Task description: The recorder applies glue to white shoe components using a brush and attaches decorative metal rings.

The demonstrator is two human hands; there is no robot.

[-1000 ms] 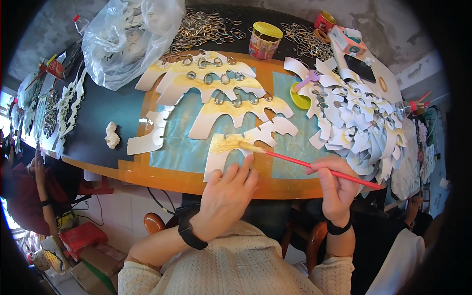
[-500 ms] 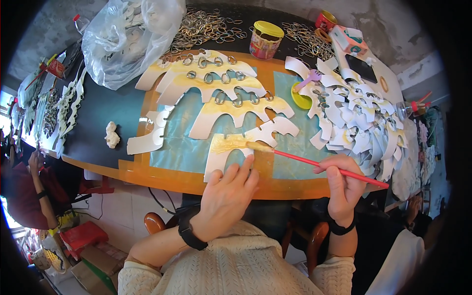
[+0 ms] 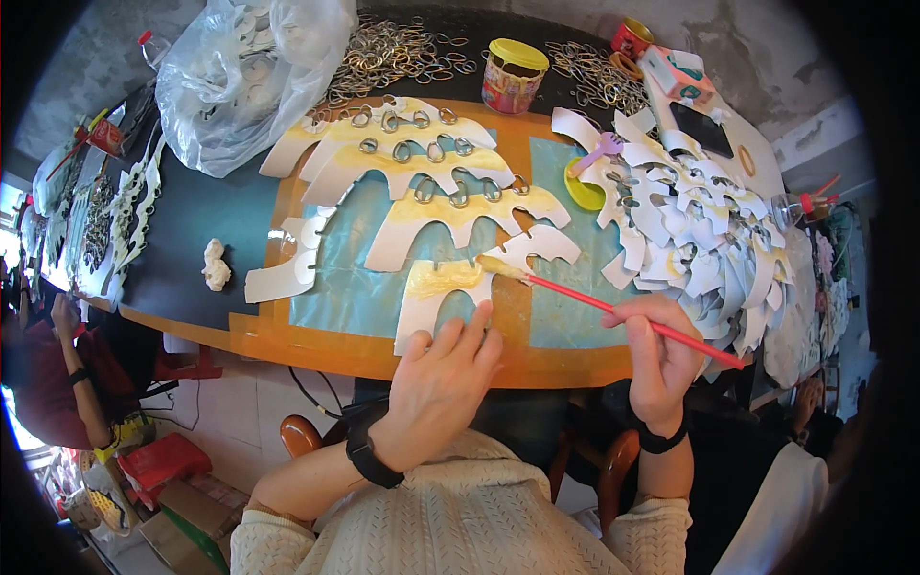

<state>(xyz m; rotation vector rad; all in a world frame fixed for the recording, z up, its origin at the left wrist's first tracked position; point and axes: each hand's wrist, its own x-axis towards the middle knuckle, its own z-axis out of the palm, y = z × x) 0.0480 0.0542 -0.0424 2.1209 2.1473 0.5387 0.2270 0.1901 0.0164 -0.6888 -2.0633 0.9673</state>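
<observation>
My left hand (image 3: 441, 383) lies with its fingers stretched out on the near edge of a white scalloped piece (image 3: 414, 311). That piece has a yellowish glue-like coat along its upper band. A thin red-handled brush (image 3: 585, 299) is gripped in my right hand (image 3: 661, 364), its yellowed bristles resting on the coated band near the notches. Just beyond, more scalloped pieces (image 3: 393, 244) lie in overlapping rows with the same coating, and metal rings (image 3: 458, 195) sit in their notches. An uncoated white piece (image 3: 283, 273) lies to the left.
A heap of white pieces (image 3: 709, 220) fills the right side, beside a yellow-green dish (image 3: 585, 195) with a purple tool. Loose metal rings (image 3: 393, 57), a yellow-lidded tub (image 3: 515, 77) and a plastic bag (image 3: 254, 86) stand at the back. Another person (image 3: 57, 374) sits at left.
My right hand has shifted slightly left, and the brush tip has moved a little farther up the coated band. My left hand stays in nearly the same place on the piece.
</observation>
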